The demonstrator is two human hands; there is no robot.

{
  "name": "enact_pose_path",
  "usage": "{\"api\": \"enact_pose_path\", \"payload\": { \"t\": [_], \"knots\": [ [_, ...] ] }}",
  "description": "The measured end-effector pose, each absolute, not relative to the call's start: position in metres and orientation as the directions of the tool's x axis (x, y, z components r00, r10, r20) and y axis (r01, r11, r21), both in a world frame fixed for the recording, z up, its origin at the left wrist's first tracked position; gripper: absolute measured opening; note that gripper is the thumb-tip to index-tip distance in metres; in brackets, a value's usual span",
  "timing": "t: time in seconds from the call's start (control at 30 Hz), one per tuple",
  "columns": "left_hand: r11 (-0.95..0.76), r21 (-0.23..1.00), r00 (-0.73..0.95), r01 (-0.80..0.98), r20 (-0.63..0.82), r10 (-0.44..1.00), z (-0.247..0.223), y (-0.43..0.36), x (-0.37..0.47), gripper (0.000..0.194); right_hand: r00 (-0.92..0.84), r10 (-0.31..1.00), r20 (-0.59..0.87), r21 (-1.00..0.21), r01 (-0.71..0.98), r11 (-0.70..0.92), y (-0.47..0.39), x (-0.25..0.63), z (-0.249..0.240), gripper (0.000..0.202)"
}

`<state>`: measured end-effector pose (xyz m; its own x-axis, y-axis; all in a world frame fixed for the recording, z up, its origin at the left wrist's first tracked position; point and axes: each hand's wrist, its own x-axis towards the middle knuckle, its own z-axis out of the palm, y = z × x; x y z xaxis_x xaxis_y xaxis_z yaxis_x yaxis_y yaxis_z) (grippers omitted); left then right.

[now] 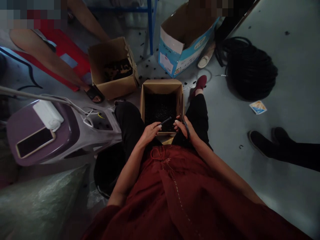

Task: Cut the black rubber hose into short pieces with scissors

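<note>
Over the near edge of a cardboard box (143, 106), my left hand (151, 131) pinches a short, thin black strip (166, 120) that points up and to the right. Facing it from the right is my right hand (184, 128), closed around a pair of scissors (187, 129). One black handle loop shows at the back of that hand, and the dark blades reach up along the box's right wall. A small gap separates the strip from the right fingers. Many small black pieces (160, 106) fill the bottom of the box, which stands between my knees.
Another cardboard box (115, 88) and a blue-and-white carton (170, 50) stand ahead. A coil of black tubing (250, 70) lies right. On a purple stool (70, 123) rest a phone (35, 142) and a white device (48, 115). Other people's legs and feet are nearby.
</note>
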<state>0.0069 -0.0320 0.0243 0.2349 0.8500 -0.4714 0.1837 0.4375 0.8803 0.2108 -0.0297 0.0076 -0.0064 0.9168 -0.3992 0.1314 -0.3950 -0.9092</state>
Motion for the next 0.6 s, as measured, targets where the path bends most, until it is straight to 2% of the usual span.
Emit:
{"api": "enact_pose_path", "payload": {
  "t": [0.13, 0.27, 0.4, 0.6],
  "knots": [
    [0.457, 0.883, 0.210, 0.106, -0.469, 0.858, 0.026, -0.028, 0.003, 0.030, -0.067, 0.906, -0.419, -0.841, 0.404, -0.359, -0.044, 0.225, 0.004, 0.041],
    [0.491, 0.871, 0.208, 0.015, -0.483, 0.851, 0.023, -0.027, 0.000, 0.039, -0.164, 0.885, -0.436, -0.724, 0.647, -0.237, -0.060, 0.232, 0.012, 0.046],
    [0.478, 0.877, 0.208, -0.045, -0.460, 0.863, 0.019, -0.027, -0.003, 0.046, -0.235, 0.849, -0.473, -0.664, 0.729, -0.169, -0.067, 0.228, 0.022, 0.050],
    [0.494, 0.867, 0.208, -0.066, -0.473, 0.856, 0.020, -0.027, -0.003, 0.047, -0.281, 0.840, -0.465, -0.664, 0.738, -0.120, -0.064, 0.221, 0.028, 0.048]
  ]
}}
